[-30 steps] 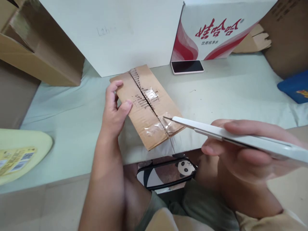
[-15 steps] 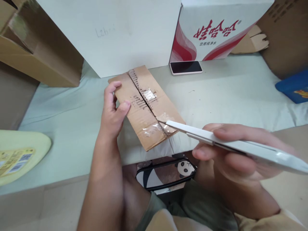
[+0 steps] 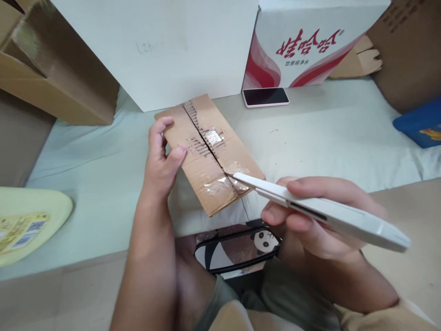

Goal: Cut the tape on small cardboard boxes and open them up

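A flat brown cardboard box (image 3: 193, 161) lies tilted near the front edge of the surface. A dark slit runs along its middle, with torn paper and shiny clear tape around it. My left hand (image 3: 163, 154) grips the box by its left edge, thumb on top. My right hand (image 3: 320, 216) is closed around a white-handled utility knife (image 3: 330, 214). The knife's thin blade points left, its tip at the slit by the tape at the box's near end. Some fingers of my right hand are hidden behind the handle.
A phone (image 3: 266, 96) lies before a white and red carton (image 3: 310, 50). A large white box (image 3: 155, 50) stands behind. An open cardboard box (image 3: 69, 73) is at left, a yellow bottle (image 3: 31, 225) below it. A blue object (image 3: 418, 124) sits far right.
My right hand and the knife have shifted left, bringing the blade tip slightly left along the slit. My left hand and the box have stayed in place.
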Demonstrator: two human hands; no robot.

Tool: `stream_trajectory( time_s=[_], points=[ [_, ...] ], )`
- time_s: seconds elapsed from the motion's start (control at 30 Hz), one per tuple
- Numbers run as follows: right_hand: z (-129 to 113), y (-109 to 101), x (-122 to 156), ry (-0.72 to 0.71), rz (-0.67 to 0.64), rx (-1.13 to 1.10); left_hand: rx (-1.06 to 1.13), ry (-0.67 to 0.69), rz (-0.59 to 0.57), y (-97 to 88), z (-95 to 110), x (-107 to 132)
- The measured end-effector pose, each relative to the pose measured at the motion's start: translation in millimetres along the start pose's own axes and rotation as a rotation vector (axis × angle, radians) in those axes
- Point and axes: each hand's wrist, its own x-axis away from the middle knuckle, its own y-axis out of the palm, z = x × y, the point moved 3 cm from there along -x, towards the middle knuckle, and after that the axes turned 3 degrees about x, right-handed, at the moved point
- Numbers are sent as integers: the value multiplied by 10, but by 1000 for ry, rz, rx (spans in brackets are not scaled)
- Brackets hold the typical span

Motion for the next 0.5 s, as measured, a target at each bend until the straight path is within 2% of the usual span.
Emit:
stream_trajectory(
  time_s=[0.1,0.23,0.4,0.5],
  points=[
    [-29,-3,-77,-58,-9,0,-9,12,-9,1,2,0],
    [-92,14,-170,-174,-97,83,5,16,-14,2,-5,-1],
    [-56,0,-161,-211,15,200,-15,36,-1,9,-11,0],
    [-28,29,-144,-237,-106,174,-34,38,11,10,-13,2]
  ],
)
